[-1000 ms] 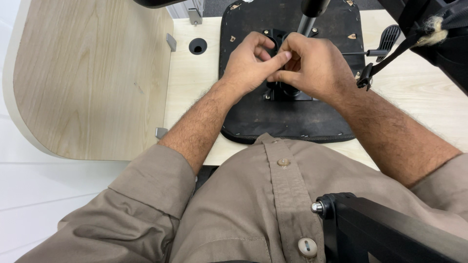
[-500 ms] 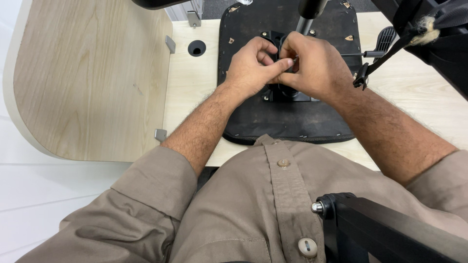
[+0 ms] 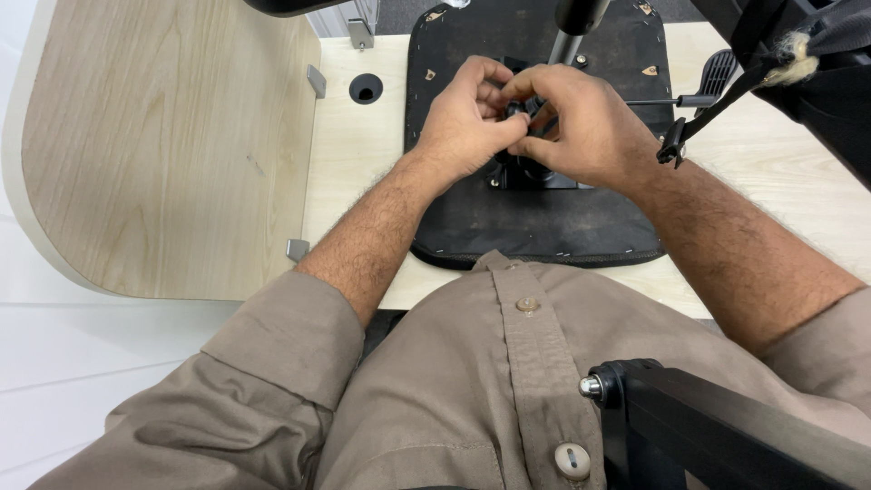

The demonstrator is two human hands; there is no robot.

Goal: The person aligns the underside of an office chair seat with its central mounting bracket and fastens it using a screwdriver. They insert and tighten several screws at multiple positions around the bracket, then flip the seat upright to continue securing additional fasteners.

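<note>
An upturned black chair seat base (image 3: 544, 218) lies on a light wooden table (image 3: 354, 163), its metal column (image 3: 573, 32) rising toward me. My left hand (image 3: 467, 118) and my right hand (image 3: 581, 127) meet over the black mechanism (image 3: 531, 172) at the middle of the seat. Both pinch a small black part (image 3: 517, 111) between their fingertips. The fingers hide most of that part, so I cannot tell its shape. A thin lever with a black paddle handle (image 3: 717, 73) sticks out to the right of the mechanism.
A rounded wooden desk panel (image 3: 154, 145) adjoins the table on the left, with metal brackets (image 3: 316, 80) at the joint. A round cable hole (image 3: 366, 88) lies left of the seat. A black chair part (image 3: 798, 63) hangs at upper right; another black frame (image 3: 726, 436) sits at lower right.
Both hands stay clasped on the small part over the mechanism. They sit slightly higher in view and the fingers have shifted a little.
</note>
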